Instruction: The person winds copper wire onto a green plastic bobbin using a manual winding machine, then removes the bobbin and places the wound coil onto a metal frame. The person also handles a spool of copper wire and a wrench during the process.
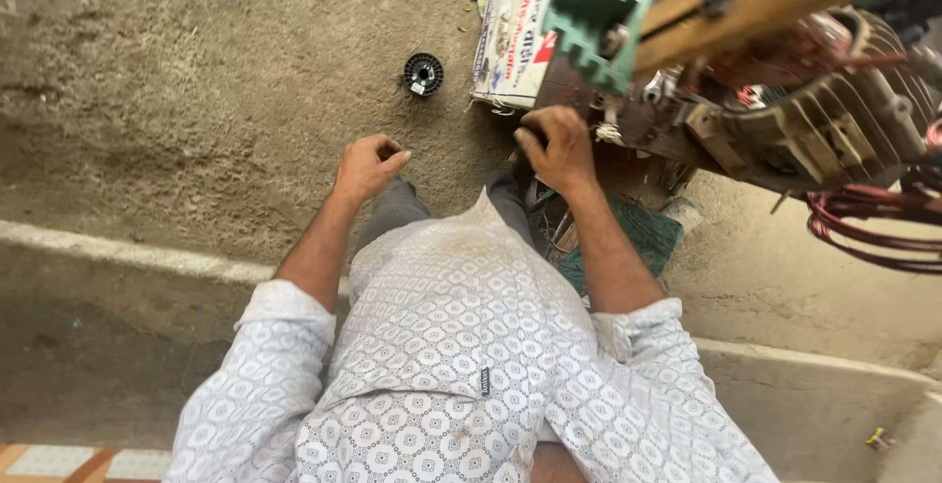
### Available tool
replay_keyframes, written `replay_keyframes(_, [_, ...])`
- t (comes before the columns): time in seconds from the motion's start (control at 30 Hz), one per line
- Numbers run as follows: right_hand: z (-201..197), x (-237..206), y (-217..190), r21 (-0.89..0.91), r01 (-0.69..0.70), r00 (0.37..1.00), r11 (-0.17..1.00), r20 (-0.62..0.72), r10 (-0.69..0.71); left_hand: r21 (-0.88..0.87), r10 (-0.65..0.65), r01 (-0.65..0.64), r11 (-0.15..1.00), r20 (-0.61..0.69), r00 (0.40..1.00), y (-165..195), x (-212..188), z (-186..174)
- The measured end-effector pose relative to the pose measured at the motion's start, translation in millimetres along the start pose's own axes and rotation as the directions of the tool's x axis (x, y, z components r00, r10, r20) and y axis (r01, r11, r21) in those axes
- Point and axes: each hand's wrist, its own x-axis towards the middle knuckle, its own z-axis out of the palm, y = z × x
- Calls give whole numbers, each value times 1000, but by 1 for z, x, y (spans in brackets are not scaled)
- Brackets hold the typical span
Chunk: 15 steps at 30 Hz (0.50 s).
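black spool (423,75) on dirt floor | red wire coils (873,228) | printed sack (515,26)

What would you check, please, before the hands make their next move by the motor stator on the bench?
1. Right hand steadied on the bench edge: ok, its fingers curl over it.
2. Left hand free: cannot tell; it hangs loosely closed in the air, and whether it holds something small does not show.
3. Finned stator supported: ok, it rests beside the wooden bar.
4. Copper coils clear of the hands: ok, they hang off to the right.
5. Black spool within reach: not ok, it lies on the ground beyond the left hand.
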Motion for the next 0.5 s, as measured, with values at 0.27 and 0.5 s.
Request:
replay_keyframes(0.27, [60,64,61,-484,-156,985,861,-6,175,56,-183,177,983,129,975,-51,65,2])
replay_keyframes(0.5, [86,93,81,-460,-19,990,888,-132,-47,35,-192,189,981,120,974,-106,190,46])
